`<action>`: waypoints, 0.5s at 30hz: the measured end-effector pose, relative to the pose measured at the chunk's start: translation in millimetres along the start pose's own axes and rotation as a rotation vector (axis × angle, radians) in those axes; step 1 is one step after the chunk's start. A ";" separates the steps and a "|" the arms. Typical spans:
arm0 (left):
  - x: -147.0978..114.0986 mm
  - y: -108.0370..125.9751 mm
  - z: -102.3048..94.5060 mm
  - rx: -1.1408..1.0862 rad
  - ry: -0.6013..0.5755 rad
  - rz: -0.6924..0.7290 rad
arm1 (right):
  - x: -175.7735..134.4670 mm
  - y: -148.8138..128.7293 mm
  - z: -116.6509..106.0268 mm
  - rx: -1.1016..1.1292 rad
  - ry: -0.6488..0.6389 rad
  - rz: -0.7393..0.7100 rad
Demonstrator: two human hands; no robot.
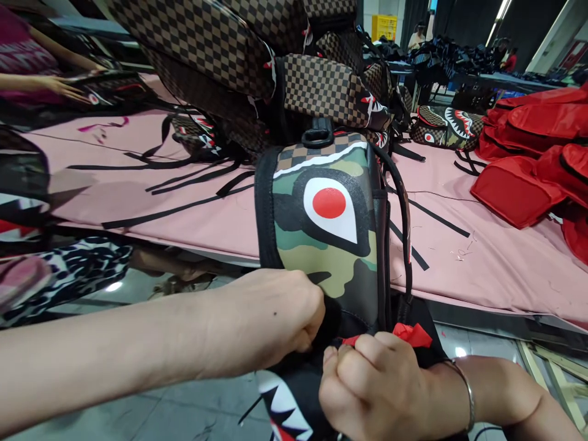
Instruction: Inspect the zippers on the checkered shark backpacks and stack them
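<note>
- At the pink surface's point(496, 269) near edge: a camouflage backpack point(321, 260).
- Left hand point(287, 312), right hand point(379, 383): both clenched, apparently on its black lower fabric; fingertips partly hidden.
- Seemingly pulling fabric; calls for even tension.

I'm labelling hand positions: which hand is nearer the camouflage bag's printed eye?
Left. The left hand is below the printed eye, slightly left; the right hand is lower, slightly right.

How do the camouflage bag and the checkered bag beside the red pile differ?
Pattern: the camouflage bag shows mostly green camo; the checkered bag, brown check. Contact: the left hand and right hand grip the camouflage bag; neither touches the checkered bag. Both bags show a white eye with red centre.
</note>
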State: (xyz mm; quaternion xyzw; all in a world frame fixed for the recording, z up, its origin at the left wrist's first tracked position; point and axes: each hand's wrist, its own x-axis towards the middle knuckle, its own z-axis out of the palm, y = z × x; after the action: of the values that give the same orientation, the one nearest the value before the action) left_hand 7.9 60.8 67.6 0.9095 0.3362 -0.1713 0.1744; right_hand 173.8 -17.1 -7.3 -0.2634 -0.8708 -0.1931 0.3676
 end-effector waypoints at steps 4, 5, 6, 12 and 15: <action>-1.9 -3.8 7.9 0.024 0.152 -0.032 | 3.7 -1.7 2.8 -0.011 0.098 0.043; -3.6 -5.8 12.2 0.013 0.200 -0.010 | 4.7 -2.1 3.4 -0.024 0.091 0.042; -5.8 -8.2 16.7 -0.009 0.252 0.023 | 5.5 -2.4 3.8 -0.037 0.092 0.044; -28.0 -20.9 21.8 -0.342 0.540 0.181 | 7.8 -2.4 3.4 -0.060 0.129 0.098; -39.7 -17.7 12.1 -0.644 0.620 0.182 | 7.9 -1.4 3.2 -0.069 0.125 0.112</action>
State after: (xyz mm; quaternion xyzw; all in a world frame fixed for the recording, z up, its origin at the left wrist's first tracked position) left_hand -34.7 46.2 70.4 0.8432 0.3273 0.2382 0.3539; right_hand 166.6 -14.0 -3.8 -0.3115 -0.8228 -0.2185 0.4221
